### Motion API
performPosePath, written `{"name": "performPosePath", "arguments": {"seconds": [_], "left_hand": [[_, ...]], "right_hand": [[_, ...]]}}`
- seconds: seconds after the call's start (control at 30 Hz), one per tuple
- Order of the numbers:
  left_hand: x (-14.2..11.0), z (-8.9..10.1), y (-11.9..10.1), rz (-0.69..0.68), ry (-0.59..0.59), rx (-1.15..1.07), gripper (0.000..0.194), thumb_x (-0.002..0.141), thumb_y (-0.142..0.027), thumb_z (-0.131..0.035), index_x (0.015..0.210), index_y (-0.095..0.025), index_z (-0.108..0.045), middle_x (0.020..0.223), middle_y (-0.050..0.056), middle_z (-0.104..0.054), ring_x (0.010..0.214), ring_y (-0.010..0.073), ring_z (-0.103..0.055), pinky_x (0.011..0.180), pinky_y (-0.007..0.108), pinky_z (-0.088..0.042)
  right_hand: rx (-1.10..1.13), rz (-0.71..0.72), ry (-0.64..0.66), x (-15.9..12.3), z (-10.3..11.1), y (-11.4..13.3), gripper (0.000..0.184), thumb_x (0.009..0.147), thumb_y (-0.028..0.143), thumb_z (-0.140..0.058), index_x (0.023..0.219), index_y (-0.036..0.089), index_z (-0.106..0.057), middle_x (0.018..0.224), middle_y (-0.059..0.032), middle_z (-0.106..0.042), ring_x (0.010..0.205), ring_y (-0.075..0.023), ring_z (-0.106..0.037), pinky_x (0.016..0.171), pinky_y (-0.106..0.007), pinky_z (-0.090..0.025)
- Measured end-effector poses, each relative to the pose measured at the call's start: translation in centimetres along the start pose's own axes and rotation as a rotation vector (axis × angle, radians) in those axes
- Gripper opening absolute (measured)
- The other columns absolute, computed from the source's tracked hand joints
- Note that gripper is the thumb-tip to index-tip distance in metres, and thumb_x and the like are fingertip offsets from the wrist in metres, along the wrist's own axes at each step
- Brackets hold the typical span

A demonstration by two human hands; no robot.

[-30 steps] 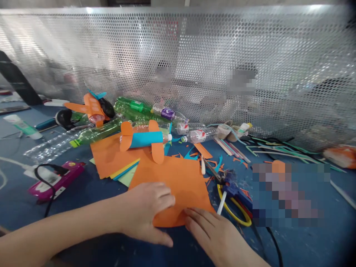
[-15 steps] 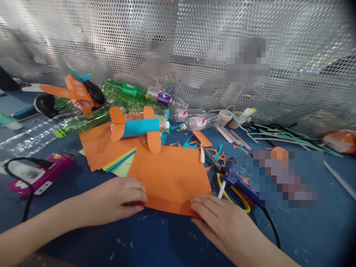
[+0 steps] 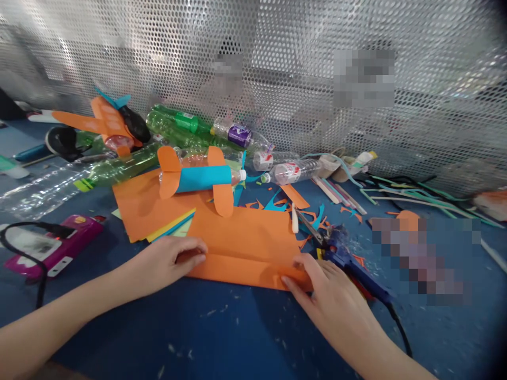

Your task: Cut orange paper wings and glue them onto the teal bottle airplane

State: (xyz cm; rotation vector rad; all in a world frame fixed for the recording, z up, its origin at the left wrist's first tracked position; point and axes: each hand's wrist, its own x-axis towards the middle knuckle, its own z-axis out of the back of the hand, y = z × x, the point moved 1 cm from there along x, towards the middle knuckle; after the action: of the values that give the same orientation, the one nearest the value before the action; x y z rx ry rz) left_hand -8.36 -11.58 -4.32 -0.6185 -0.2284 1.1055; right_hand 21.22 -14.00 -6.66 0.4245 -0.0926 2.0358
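An orange sheet of paper (image 3: 241, 237) lies on the blue table in front of me, its near edge folded over into a long strip. My left hand (image 3: 172, 261) pinches the left end of that fold between thumb and fingers. At the right end, my right hand (image 3: 327, 285) holds the folded edge with bent fingers, the thumb at the near side. Just behind the sheet sits a small plane made from a bottle (image 3: 204, 179), wrapped in blue paper with orange wings. A blue glue gun (image 3: 352, 269) lies beside my right hand, next to partly hidden scissors (image 3: 311, 227).
More coloured paper (image 3: 138, 211) lies under the plane. Green bottles (image 3: 127, 163) and clear bottles (image 3: 293, 171) line the back, before a perforated metal panel (image 3: 285, 74). A second plane (image 3: 106, 124) stands at left, a purple power strip (image 3: 59, 245) nearer. Paper scraps (image 3: 273, 200) lie behind the sheet.
My left hand has moved from on top of the sheet to its left edge. The near edge, flat or slightly curled before, is now folded over away from me. The view has tilted down.
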Motion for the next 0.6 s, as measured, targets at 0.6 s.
{"name": "performPosePath", "arguments": {"seconds": [0.6], "left_hand": [[0.4,-1.4,1.6,0.014,-0.112,-0.009,0.023,0.085,-0.038,-0.047,0.101,-0.026,-0.057,0.106,0.004,-0.066,0.094,0.0225,-0.062,0.078,0.031,-0.045]], "right_hand": [[-0.190,-0.050,-0.018,0.3,-1.2,0.5,0.019,0.091,0.033,-0.037,0.086,0.020,-0.050,0.075,-0.0067,-0.061,0.061,-0.0210,-0.062,0.055,-0.032,-0.046]]}}
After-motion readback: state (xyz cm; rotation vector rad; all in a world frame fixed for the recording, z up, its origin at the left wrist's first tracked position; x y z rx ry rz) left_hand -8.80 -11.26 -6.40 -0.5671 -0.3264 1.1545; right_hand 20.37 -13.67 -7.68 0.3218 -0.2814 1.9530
